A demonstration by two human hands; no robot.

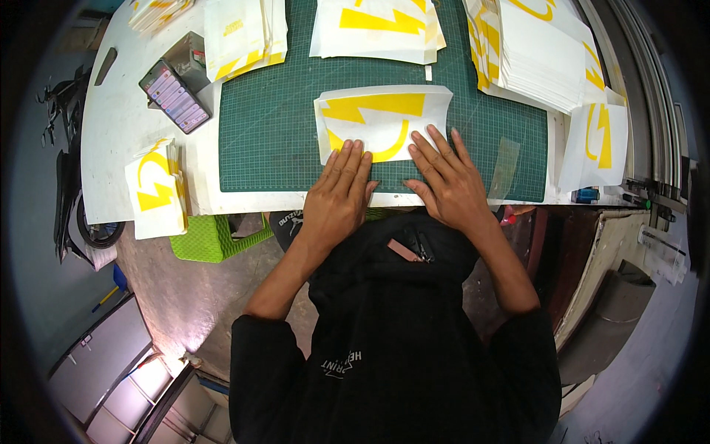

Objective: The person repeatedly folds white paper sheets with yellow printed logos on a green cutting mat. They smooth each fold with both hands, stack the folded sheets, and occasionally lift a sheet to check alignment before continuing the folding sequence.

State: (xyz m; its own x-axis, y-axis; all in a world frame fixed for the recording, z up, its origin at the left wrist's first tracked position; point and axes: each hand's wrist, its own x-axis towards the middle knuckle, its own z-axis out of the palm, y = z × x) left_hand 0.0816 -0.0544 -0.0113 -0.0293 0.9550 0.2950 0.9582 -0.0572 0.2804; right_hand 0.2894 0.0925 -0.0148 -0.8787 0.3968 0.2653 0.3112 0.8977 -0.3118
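Observation:
A white paper sheet with yellow shapes lies on the green cutting mat, its far edge curling up a little. My left hand rests its outstretched fingertips on the near left part of the sheet. On the near right part lies my right hand, palm down, fingers spread and thumb pointing left. Neither hand grips anything; both press flat near the sheet's front edge. Whether that edge is folded under the fingers, I cannot tell.
Stacks of similar printed paper stand beyond the mat, at the back right and back left. A smaller pile overhangs the table's left front edge. A phone leans on a grey box. A clear strip lies right.

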